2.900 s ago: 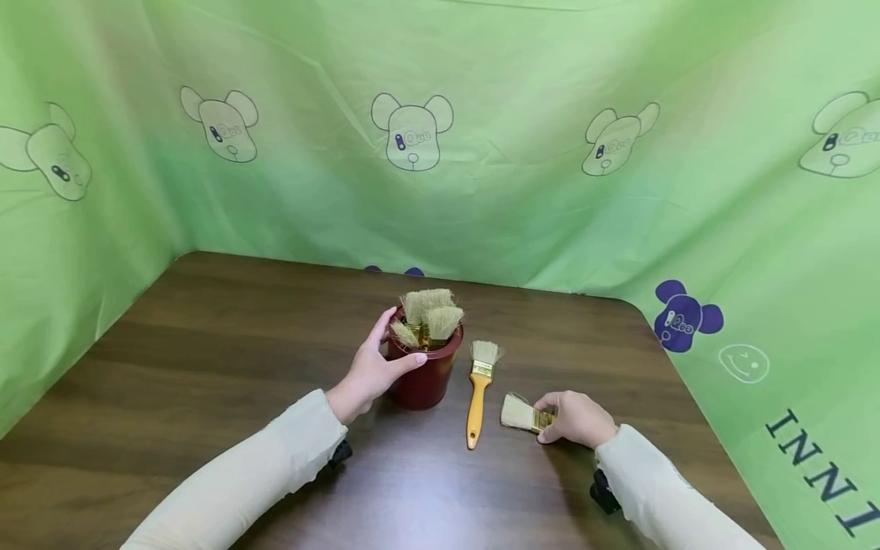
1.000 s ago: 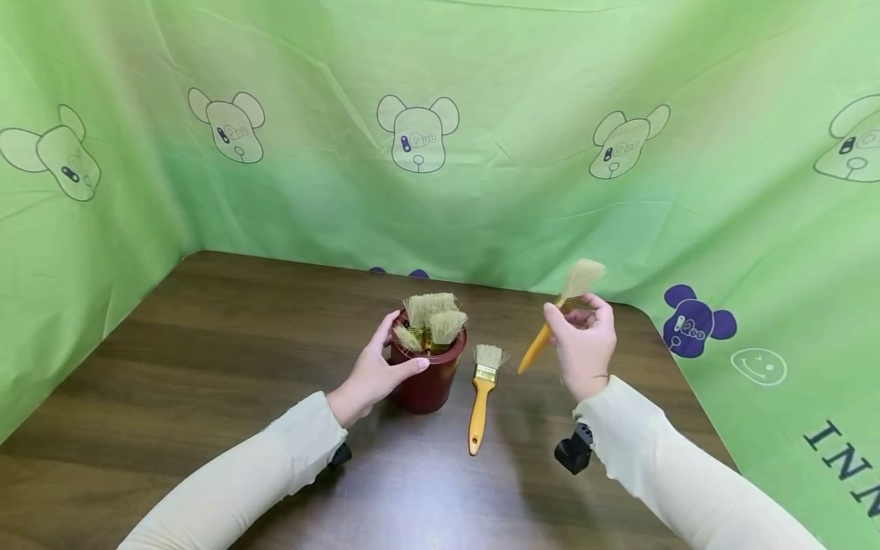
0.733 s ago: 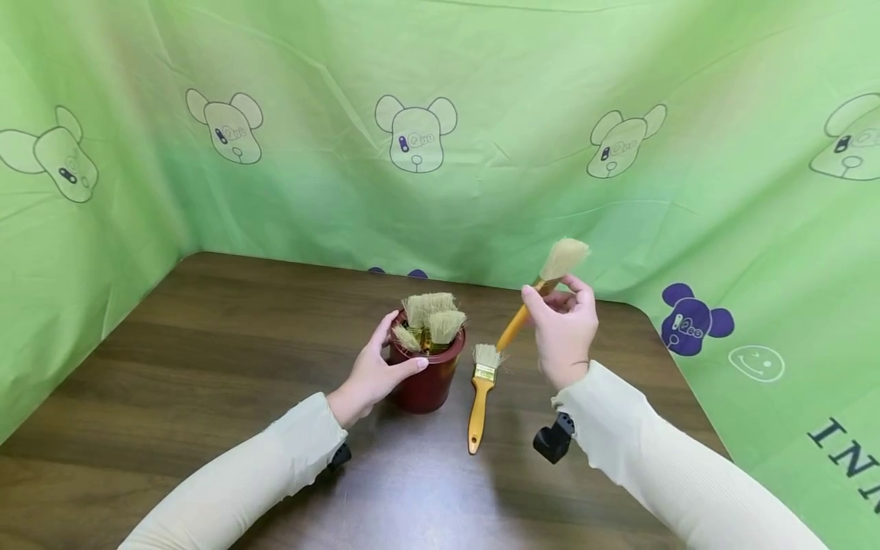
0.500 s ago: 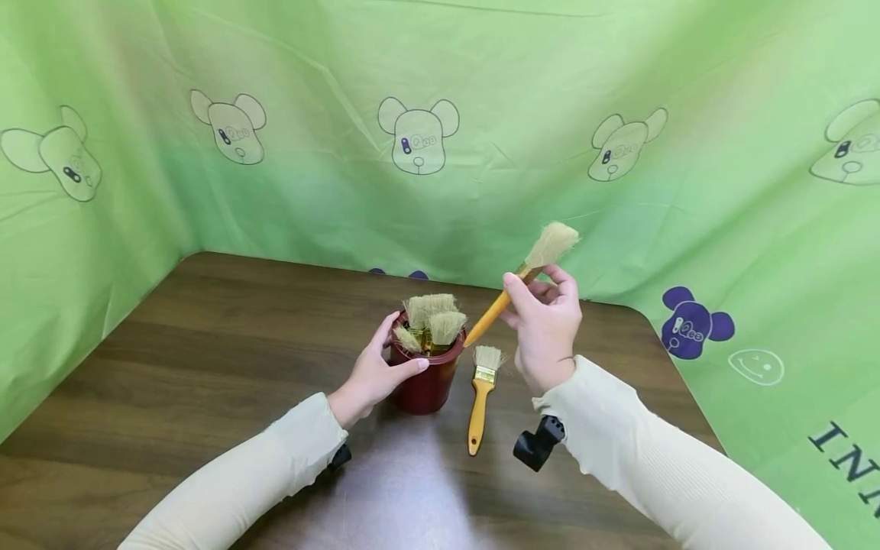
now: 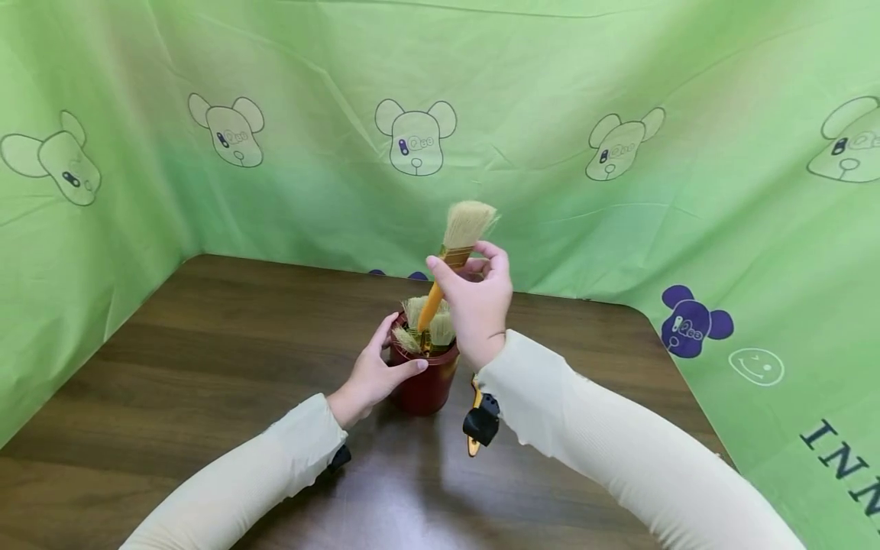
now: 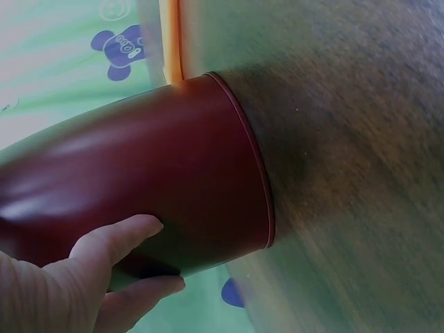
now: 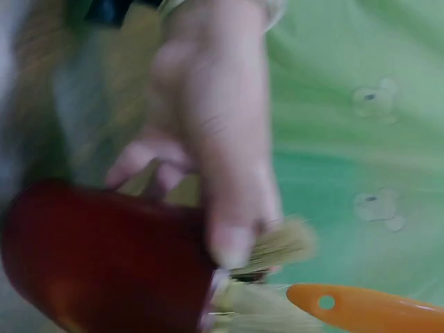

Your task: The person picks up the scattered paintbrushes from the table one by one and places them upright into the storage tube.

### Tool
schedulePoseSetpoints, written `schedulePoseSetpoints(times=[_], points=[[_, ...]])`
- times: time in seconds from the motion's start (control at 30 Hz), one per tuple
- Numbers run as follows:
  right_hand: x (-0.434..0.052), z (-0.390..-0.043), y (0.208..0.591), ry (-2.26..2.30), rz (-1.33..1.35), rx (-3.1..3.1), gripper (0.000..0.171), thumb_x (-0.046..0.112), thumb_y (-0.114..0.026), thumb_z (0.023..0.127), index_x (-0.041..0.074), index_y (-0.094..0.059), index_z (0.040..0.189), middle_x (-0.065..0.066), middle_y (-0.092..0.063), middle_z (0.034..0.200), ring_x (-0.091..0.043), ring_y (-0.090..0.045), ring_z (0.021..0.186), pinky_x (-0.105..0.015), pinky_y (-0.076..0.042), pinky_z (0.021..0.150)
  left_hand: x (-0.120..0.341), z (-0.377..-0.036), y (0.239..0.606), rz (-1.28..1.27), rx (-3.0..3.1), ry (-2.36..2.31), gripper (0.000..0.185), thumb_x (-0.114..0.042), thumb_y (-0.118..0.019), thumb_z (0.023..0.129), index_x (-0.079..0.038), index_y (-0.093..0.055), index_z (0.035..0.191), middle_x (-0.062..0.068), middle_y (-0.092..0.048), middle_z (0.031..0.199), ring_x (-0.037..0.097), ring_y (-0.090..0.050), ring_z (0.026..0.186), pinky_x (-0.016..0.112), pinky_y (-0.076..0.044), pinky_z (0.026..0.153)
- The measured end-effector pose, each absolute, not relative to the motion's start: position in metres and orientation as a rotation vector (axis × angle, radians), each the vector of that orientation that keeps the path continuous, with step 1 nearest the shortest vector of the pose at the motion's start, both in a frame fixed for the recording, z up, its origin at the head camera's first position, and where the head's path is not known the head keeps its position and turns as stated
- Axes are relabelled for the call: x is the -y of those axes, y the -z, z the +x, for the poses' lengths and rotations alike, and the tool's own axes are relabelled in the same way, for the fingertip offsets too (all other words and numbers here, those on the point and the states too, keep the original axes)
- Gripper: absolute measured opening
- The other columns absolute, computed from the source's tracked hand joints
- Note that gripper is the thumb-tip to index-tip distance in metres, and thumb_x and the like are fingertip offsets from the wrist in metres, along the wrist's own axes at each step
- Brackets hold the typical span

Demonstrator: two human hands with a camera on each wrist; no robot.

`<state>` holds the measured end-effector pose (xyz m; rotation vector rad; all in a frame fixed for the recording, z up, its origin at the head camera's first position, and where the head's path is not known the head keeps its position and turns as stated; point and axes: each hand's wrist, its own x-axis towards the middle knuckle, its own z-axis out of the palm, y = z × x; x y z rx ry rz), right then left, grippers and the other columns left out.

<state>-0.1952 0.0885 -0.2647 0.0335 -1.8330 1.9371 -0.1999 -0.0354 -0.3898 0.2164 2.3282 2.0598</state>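
A dark red pot stands upright on the table. My left hand holds it from the left, thumb at the rim and fingers round its far side. Several brushes stand in it, bristles up. Above the mouth, my right hand pinches a paintbrush near its metal ferrule, bristles up. Its orange handle slants down in front of the other bristles; the right wrist view shows the handle end just outside the pot's mouth. Another paintbrush lies right of the pot, mostly hidden by the right wrist and camera.
The brown wooden table spreads around the pot. A green printed curtain hangs behind it and along both sides. A black camera sits under the right wrist, above the lying paintbrush.
My right hand has picked a paintbrush up from the table at the right, turned it bristles up and carried it left over the pot. The left hand stays on the pot.
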Motion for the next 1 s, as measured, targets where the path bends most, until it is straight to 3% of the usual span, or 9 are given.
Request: schedulePoseSetpoints(times=[0.27, 1.0], points=[[-0.086, -0.202, 0.288, -1.865, -0.034, 1.903, 0.053, 0.012, -0.078, 0.078, 0.003, -0.046, 0.119, -0.006, -0.05, 0.089, -0.016, -0.053, 0.082, -0.025, -0.046, 0.072, 0.033, -0.2, 0.388, 0.205, -2.333, -2.037, 0.083, -0.016, -0.077, 0.081, -0.016, -0.031, 0.15, 0.014, -0.05, 0.131, 0.034, -0.039, 0.128, 0.054, -0.034, 0.101], [-0.086, -0.204, 0.301, -1.794, -0.012, 1.997, 0.053, 0.014, -0.077, 0.078, 0.001, -0.046, 0.12, -0.011, -0.052, 0.1, -0.024, -0.053, 0.088, -0.029, -0.045, 0.076, 0.034, -0.198, 0.386, 0.184, -2.321, -2.059, 0.082, -0.014, -0.077, 0.081, -0.016, -0.031, 0.149, 0.018, -0.047, 0.135, 0.036, -0.039, 0.128, 0.055, -0.035, 0.101]])
